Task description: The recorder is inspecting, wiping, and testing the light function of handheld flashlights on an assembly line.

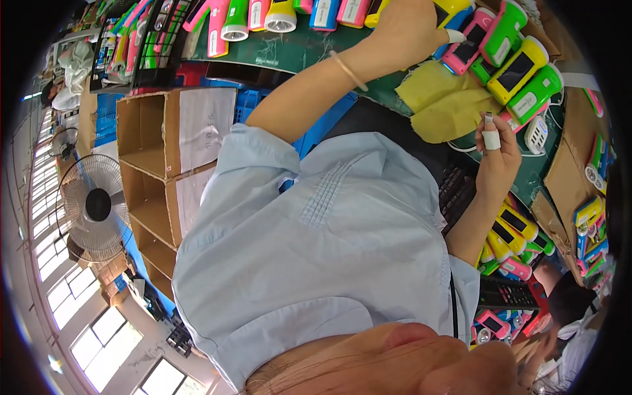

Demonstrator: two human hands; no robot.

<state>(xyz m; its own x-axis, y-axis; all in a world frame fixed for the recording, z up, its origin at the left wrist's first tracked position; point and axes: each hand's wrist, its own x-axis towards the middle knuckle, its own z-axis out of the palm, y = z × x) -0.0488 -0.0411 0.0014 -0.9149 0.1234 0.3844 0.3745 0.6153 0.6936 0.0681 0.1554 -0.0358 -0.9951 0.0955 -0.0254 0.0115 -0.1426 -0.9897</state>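
Note:
At the top edge, my left hand (pixel 409 36) is closed around a yellow and blue flashlight (pixel 453 8) with a dark panel. White tape wraps its thumb; the other fingers are partly out of view. My right hand (pixel 501 161) pinches a small metal-tipped USB plug (pixel 488 119) between thumb and fingers, with white wrapping on one digit. Between the hands lies a crumpled yellow cloth (pixel 441 99). Close by are a pink flashlight (pixel 469 41), a green flashlight (pixel 503 33), a yellow flashlight (pixel 519 71) and another green flashlight (pixel 536 97).
Several more flashlights (pixel 281 14) line the far side of the green tabletop (pixel 283 49). A white multi-port charger (pixel 537 135) with cables sits right of my right hand. Cardboard compartments (pixel 148 135) and a standing fan (pixel 97 204) are at left. Another person's arm (pixel 548 276) shows at lower right.

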